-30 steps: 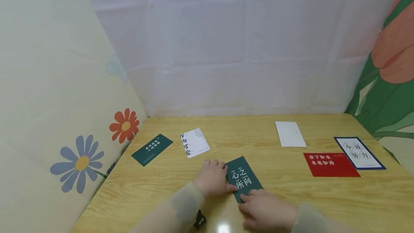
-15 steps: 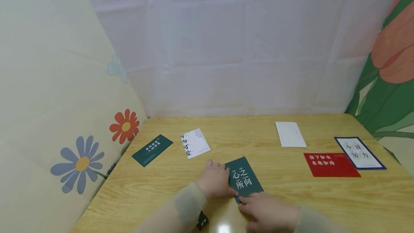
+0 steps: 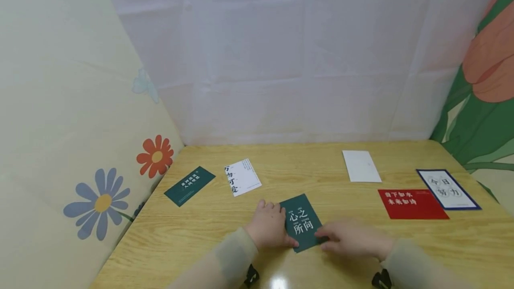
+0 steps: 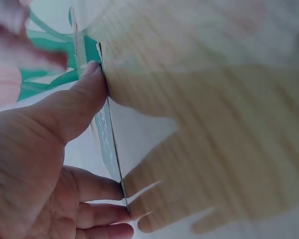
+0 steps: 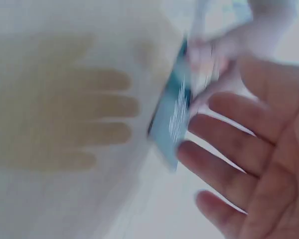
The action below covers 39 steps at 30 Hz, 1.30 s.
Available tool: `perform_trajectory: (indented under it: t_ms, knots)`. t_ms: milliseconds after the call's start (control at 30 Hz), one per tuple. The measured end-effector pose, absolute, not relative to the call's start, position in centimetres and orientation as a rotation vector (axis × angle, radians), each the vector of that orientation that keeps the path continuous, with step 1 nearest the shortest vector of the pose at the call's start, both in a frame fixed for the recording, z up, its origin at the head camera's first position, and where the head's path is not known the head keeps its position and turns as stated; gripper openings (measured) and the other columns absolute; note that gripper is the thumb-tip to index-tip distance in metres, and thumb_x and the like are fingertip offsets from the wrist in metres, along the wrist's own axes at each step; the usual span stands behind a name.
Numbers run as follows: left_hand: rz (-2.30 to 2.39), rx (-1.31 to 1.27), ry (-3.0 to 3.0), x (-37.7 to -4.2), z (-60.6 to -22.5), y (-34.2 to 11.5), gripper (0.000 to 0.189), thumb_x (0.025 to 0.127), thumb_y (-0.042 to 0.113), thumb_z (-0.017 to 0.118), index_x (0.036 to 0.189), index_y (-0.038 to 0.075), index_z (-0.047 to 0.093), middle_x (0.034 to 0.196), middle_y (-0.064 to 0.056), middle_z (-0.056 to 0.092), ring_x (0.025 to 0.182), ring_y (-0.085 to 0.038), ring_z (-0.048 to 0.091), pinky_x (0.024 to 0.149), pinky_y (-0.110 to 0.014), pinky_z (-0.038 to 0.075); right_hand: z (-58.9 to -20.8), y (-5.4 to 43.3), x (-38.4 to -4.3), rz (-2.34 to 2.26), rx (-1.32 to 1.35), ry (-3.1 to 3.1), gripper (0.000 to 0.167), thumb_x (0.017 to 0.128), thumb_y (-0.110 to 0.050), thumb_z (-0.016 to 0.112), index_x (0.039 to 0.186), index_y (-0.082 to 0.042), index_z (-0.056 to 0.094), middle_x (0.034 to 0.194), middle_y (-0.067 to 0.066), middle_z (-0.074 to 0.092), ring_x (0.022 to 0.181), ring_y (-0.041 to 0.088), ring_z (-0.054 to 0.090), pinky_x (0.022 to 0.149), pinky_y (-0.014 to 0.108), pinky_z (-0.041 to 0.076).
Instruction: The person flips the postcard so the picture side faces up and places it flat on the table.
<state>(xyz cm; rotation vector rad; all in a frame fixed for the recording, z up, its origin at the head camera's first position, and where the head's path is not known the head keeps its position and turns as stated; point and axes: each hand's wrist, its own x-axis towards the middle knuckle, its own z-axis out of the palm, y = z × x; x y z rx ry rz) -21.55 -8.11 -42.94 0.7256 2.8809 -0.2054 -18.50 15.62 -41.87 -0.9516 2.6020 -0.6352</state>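
A dark green postcard (image 3: pixel 301 208) with large white characters lies tilted on the table before me. My left hand (image 3: pixel 270 225) rests along its left side, with the thumb at the near corner. In the left wrist view, the thumb and relaxed fingertips touch the same long edge of the green postcard (image 4: pixel 107 137). My right hand (image 3: pixel 355 237) is blurred at the card's right side, its fingertips overlapping the edge in the head view. The right wrist view shows the right hand (image 5: pixel 244 149) with spread, loosely extended fingers beside the postcard (image 5: pixel 167 119).
On the wooden table (image 3: pixel 209 217), another green card (image 3: pixel 190 186) and a white card (image 3: pixel 246 176) lie at the left. At the right are a blank white card (image 3: pixel 361 166), a red card (image 3: pixel 413 208) and a blue-bordered card (image 3: pixel 449 191) overlapping the red one.
My right hand has lifted from the postcard's near edge and moved right and slightly away from me. The left hand stays at the left edge; the card has barely shifted.
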Motion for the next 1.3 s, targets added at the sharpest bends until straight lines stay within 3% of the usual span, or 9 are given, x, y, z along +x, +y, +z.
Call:
perform_trajectory:
  t_ms: [133, 333, 500, 700, 1033, 1300]
  knots:
    - [-0.211, 0.727, 2.871, -21.6, -42.8, -8.1, 0.101, 0.071, 0.082, 0.054, 0.134, 0.003, 0.054, 0.129, -0.011, 0.057, 0.112, -0.024, 0.051, 0.092, -0.039, 0.030, -42.0, 17.0, -20.9, -0.661, -0.752, 2.861, 0.043, 0.092, -0.029, 0.065, 0.128, -0.006, 0.060, 0.128, 0.012, 0.060, 0.120, 0.034, 0.053, 0.099, 0.054, 0.038]
    - [-0.241, 0.727, 2.870, -21.4, -42.7, -8.1, 0.101, 0.071, 0.083, 0.053, 0.135, 0.004, 0.054, 0.129, -0.011, 0.057, 0.113, -0.024, 0.051, 0.093, -0.040, 0.030, -42.7, 18.6, -24.0, -0.462, -0.527, 3.052, 0.069, 0.093, -0.036, 0.062, 0.145, 0.001, 0.037, 0.150, 0.024, 0.032, 0.136, 0.044, 0.030, 0.108, 0.061, 0.019]
    - [-0.240, 0.724, 2.869, -21.5, -42.7, -8.1, 0.101, 0.070, 0.083, 0.053, 0.135, 0.005, 0.055, 0.129, -0.011, 0.057, 0.113, -0.024, 0.051, 0.094, -0.041, 0.030, -43.2, 19.3, -25.6, -0.422, -0.412, 3.053, 0.072, 0.098, -0.039, 0.052, 0.149, 0.004, 0.024, 0.154, 0.027, 0.017, 0.139, 0.049, 0.016, 0.108, 0.065, 0.007]
    - [-0.235, 0.720, 2.877, -21.4, -42.6, -8.1, 0.101, 0.069, 0.083, 0.054, 0.134, 0.005, 0.055, 0.129, -0.011, 0.057, 0.112, -0.024, 0.052, 0.093, -0.040, 0.031, -44.0, 19.7, -27.2, -0.495, -0.274, 2.977, 0.071, 0.101, -0.041, 0.041, 0.149, 0.006, 0.019, 0.154, 0.031, 0.008, 0.139, 0.053, 0.005, 0.108, 0.064, -0.003]
    - [-0.193, 0.712, 2.868, -21.5, -42.7, -8.1, 0.099, 0.071, 0.080, 0.057, 0.135, 0.005, 0.053, 0.134, -0.011, 0.054, 0.119, -0.025, 0.049, 0.097, -0.042, 0.030, -44.2, 20.2, -27.6, -0.537, -0.109, 2.789, 0.083, 0.099, -0.053, 0.033, 0.148, 0.011, 0.014, 0.151, 0.036, 0.005, 0.136, 0.057, 0.001, 0.107, 0.064, -0.006]
    - [-0.093, 0.773, 2.873, -21.3, -42.7, -8.4, 0.088, 0.076, 0.072, 0.061, 0.137, 0.009, 0.053, 0.142, -0.009, 0.046, 0.125, -0.028, 0.044, 0.099, -0.045, 0.031, -43.8, 19.7, -26.9, -0.595, -0.115, 2.725, 0.089, 0.097, -0.057, 0.036, 0.148, 0.011, 0.011, 0.152, 0.035, 0.002, 0.137, 0.055, -0.003, 0.108, 0.061, -0.008]
